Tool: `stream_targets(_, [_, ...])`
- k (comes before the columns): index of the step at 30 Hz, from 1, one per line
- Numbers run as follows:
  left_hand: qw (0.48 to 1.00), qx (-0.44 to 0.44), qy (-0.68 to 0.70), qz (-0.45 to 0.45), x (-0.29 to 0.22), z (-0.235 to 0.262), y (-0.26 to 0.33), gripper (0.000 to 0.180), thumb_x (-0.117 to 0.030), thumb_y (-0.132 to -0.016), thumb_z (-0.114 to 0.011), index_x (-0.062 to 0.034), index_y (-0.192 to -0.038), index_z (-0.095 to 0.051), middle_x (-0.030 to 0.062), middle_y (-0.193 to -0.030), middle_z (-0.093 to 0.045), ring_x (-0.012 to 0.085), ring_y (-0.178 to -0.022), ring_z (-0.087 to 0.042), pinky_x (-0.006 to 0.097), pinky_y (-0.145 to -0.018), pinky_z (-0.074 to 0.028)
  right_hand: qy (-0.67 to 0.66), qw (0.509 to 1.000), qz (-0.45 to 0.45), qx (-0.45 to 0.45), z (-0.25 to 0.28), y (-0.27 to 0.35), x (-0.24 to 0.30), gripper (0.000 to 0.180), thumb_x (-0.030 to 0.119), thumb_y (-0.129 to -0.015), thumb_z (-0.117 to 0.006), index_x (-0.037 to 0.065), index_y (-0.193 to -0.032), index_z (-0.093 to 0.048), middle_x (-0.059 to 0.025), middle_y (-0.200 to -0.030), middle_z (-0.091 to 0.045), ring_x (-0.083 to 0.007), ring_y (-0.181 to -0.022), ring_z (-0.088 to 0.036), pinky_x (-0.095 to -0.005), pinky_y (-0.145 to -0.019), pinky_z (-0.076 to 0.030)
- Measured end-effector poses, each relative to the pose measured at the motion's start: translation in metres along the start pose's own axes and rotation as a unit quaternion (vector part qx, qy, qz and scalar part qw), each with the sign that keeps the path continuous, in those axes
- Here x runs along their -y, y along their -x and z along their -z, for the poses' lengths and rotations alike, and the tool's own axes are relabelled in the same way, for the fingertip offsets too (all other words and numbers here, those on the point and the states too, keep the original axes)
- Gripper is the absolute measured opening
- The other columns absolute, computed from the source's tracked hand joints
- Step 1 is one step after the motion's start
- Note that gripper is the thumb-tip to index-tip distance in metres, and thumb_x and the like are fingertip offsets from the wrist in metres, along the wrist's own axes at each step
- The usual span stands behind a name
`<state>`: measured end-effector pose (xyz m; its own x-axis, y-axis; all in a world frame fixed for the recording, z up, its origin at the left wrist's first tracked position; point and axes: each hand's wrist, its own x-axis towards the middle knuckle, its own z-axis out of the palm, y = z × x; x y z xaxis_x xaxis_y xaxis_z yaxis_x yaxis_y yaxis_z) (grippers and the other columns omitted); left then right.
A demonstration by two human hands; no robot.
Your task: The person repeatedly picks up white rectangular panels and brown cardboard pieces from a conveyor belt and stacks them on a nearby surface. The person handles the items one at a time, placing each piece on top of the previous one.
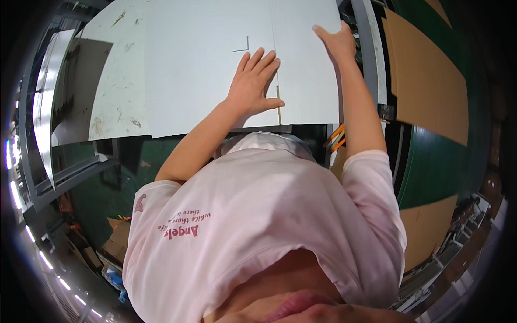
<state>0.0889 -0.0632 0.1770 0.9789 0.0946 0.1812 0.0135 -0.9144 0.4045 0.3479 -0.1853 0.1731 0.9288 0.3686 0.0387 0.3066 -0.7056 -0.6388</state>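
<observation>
A large white cardboard sheet [199, 86] lies flat in front of me, with a crease running away from me and a short slit at its near edge. Palm down on it is my left hand [253, 81], open, its fingers spread and its thumb and fingertips reaching the crease. At the sheet's right edge is my right hand [340, 43], thumb stretched out over the white surface. Its other fingers point along or past that edge and are partly hidden. A dark L-shaped mark [242, 45] is printed on the sheet beyond my left hand.
The sheet rests on a pale, scuffed worktable [116, 91]. A metal rail [369, 54] runs along the right side, with brown cardboard [431, 81] beyond it. Orange-handled tools [336, 137] sit below the near edge. A metal frame with a panel [51, 107] stands at left.
</observation>
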Motion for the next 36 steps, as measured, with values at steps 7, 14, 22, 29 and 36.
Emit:
stream_targets(7, [0.995,0.017,0.060,-0.083,-0.026,-0.010,0.039,0.074,-0.034,-0.068,-0.077,0.0042,-0.127,-0.052,0.0235,-0.138,-0.046,0.0414,-0.131,-0.039,0.051,-0.110,-0.029,-0.075,0.997,0.012,-0.026,0.005,0.055,-0.041,0.100,0.045,-0.064,-0.084,-0.003,-0.139,-0.038,-0.0238,-0.131,-0.053,-0.0349,-0.121,-0.053,-0.0393,-0.101,-0.042])
stream_targets(14, [0.995,-0.009,0.015,-0.102,-0.042,-0.022,0.034,0.059,-0.025,-0.074,-0.072,0.0056,-0.121,-0.055,0.0268,-0.135,-0.047,0.0456,-0.125,-0.042,0.053,-0.106,-0.032,-0.169,0.985,-0.031,0.021,0.018,0.096,-0.070,0.086,0.034,-0.067,-0.083,-0.003,-0.134,-0.044,-0.0238,-0.125,-0.057,-0.0351,-0.116,-0.056,-0.0374,-0.098,-0.044])
stream_targets(22, [0.981,0.001,-0.030,-0.190,-0.008,-0.026,0.039,0.064,-0.033,-0.079,-0.071,-0.0009,-0.130,-0.050,0.0262,-0.137,-0.047,0.0456,-0.125,-0.042,0.053,-0.102,-0.036,0.091,0.879,-0.118,-0.453,0.172,0.283,-0.327,0.035,0.014,-0.080,-0.069,0.001,-0.112,-0.060,-0.0170,-0.102,-0.064,-0.0256,-0.089,-0.062,-0.0338,-0.079,-0.052])
stream_targets(29, [0.956,-0.123,-0.055,-0.262,0.124,-0.113,0.053,0.039,-0.030,-0.087,-0.065,-0.0022,-0.115,-0.059,0.0243,-0.118,-0.058,0.0414,-0.108,-0.055,0.048,-0.089,-0.046,0.533,0.632,-0.518,-0.219,0.253,0.507,-0.396,0.029,0.012,-0.086,-0.049,0.013,-0.115,-0.055,-0.0092,-0.120,-0.050,-0.0314,-0.120,-0.044,-0.0429,-0.097,-0.041])
stream_targets(36, [0.934,-0.123,-0.001,-0.336,0.022,-0.112,0.006,0.031,-0.025,-0.089,-0.063,-0.0022,-0.109,-0.061,0.0230,-0.114,-0.061,0.0403,-0.104,-0.057,0.047,-0.088,-0.047,0.339,0.884,-0.096,-0.307,0.229,0.363,-0.406,0.039,0.012,-0.071,-0.059,0.007,-0.110,-0.061,-0.0136,-0.113,-0.063,-0.0322,-0.108,-0.057,-0.0454,-0.104,-0.035])
